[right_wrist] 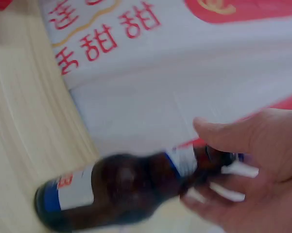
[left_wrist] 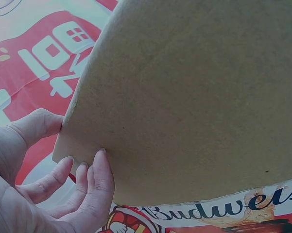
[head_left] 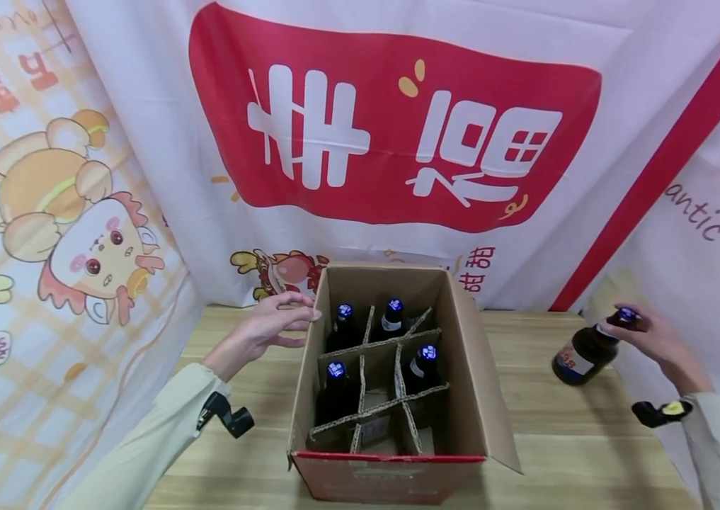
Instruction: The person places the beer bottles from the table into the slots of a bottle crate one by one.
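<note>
My right hand [head_left: 655,343] holds a brown glass beer bottle [head_left: 584,354] by its neck, at the table's right side. In the right wrist view the thumb and fingers of the right hand [right_wrist: 262,165] lie around the top of the bottle [right_wrist: 126,187], which shows a white, blue and red label. An uncovered cardboard box [head_left: 391,478] stands in the middle with several blue-capped bottles [head_left: 423,368] in it. At its left rim is my left hand [head_left: 270,329]. Its fingertips touch a brown cardboard flap [left_wrist: 184,107] near the corner, seen in the left wrist view.
Cardboard dividers [head_left: 379,409] split the box into compartments. One flap [head_left: 483,382] sticks out on the right. The wooden table [head_left: 544,446] meets a printed white cloth [head_left: 391,134] behind it, and cloth also hangs on both sides.
</note>
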Demonstrator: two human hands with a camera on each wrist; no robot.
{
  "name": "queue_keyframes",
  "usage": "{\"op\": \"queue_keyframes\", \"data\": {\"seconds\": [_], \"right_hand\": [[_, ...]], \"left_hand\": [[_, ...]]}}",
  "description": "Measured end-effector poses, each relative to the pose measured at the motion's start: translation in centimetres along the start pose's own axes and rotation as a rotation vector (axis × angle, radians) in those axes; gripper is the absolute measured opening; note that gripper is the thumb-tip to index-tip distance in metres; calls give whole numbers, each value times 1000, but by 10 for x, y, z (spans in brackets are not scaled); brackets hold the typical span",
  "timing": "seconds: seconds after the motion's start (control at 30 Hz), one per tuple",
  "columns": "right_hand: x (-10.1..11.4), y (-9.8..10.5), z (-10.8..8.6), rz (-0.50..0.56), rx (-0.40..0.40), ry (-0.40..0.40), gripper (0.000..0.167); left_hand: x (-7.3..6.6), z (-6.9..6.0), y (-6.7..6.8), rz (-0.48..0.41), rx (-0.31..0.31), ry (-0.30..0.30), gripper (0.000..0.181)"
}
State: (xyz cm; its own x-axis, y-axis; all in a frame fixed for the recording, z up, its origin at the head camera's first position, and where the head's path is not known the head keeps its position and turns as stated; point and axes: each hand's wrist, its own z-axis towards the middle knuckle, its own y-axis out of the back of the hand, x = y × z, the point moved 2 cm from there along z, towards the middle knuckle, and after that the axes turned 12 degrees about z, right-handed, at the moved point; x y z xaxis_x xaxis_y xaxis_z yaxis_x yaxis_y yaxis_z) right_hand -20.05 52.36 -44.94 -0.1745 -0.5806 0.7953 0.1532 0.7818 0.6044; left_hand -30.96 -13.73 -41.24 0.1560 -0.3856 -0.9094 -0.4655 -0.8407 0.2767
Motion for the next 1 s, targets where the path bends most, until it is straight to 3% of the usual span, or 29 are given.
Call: {"op": "queue_keyframes", "data": {"seconds": [0.07, 0.13, 0.23, 0.43, 0.53, 0.63, 0.8, 1.0], "right_hand": [[-8, 1, 1, 35, 18, 37, 52], [-16, -1, 2, 87, -31, 73, 40], [-27, -8, 3, 128, -182, 133, 31], [-36, -36, 7, 339, -423, 165, 27], [-36, -49, 10, 382, -554, 173, 28], [-32, -54, 10, 352, -663, 194, 30], [-19, -62, 10, 347, -691, 233, 34], [6, -78, 15, 315, -666, 234, 35]], "left_hand": [[0, -1, 1, 5, -4, 1, 41], [0, -1, 2, 6, -2, -2, 41], [0, -1, 2, 0, 3, -5, 41], [1, 0, 1, -1, 0, 5, 40], [-1, 3, -2, -3, -1, 3, 40], [-4, 7, -7, -19, 8, -3, 41], [-3, 8, -10, -24, 7, 9, 40], [2, 5, 0, -20, -10, 2, 40]]}}
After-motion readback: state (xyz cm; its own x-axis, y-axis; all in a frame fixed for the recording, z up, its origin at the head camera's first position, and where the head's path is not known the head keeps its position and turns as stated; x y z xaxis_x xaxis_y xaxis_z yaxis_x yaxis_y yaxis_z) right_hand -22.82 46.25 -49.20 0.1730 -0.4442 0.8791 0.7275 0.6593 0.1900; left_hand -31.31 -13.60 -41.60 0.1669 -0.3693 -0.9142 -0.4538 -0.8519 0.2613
